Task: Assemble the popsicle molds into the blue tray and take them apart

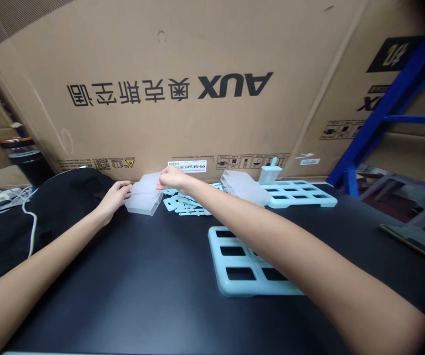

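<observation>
Translucent white popsicle moulds [144, 197] stand grouped at the back left of the black table. At their left edge, my left hand [115, 200] has its fingertips and thumb closed on a mould's side. My right hand [171, 178] reaches across and pinches the upper right edge of the same group. Just right of these moulds lies a loose pile of light-blue popsicle sticks [186, 204], partly covered by my right forearm. A light-blue mould frame [218, 261] with rectangular openings lies nearer, also partly behind that forearm.
More translucent moulds [244, 185] stand at the back, beside a second light-blue frame [301, 201] with an upright popsicle mould [270, 173]. Black cloth [75, 202], a white cable [32, 231] and a dark bottle [27, 160] are left. A large cardboard box [160, 44] walls the back.
</observation>
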Demonstrator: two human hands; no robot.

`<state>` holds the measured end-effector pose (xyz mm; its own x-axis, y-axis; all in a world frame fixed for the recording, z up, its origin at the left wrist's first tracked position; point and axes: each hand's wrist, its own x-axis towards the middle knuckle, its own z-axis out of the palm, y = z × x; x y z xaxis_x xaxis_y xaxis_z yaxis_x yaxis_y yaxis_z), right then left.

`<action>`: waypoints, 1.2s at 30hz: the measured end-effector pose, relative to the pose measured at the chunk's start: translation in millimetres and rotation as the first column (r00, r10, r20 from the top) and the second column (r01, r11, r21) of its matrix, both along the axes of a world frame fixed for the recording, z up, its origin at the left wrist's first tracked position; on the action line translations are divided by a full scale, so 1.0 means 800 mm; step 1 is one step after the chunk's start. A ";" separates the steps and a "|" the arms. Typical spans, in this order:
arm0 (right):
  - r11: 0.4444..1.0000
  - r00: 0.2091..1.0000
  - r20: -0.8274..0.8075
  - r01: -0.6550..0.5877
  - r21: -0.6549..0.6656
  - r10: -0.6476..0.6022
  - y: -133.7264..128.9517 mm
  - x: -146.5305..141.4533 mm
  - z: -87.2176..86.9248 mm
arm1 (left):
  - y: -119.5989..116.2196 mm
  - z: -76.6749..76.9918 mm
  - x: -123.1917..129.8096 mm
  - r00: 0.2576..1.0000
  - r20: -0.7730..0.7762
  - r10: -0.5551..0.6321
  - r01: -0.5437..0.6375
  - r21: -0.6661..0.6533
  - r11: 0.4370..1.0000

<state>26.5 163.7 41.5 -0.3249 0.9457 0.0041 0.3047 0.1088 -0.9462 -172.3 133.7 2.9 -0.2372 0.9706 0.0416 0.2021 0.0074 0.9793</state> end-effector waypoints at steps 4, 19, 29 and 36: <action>0.999 0.998 0.068 -0.014 0.032 0.012 -0.011 0.014 0.016 | 0.004 -0.006 -0.003 1.000 -0.024 -0.016 0.016 0.000 1.000; 0.336 0.346 0.119 0.681 0.650 -0.931 -0.040 0.343 0.011 | 0.004 -0.017 0.001 0.998 -0.056 -0.023 0.027 0.082 0.996; 0.280 0.310 0.064 0.728 0.626 -0.948 -0.045 0.392 -0.031 | -0.003 0.007 0.013 0.920 -0.385 0.073 -0.003 0.179 0.984; 0.587 0.716 0.374 0.063 0.807 -0.590 -0.108 0.254 0.069 | 0.009 0.013 0.009 0.892 -0.446 0.072 -0.003 0.152 0.988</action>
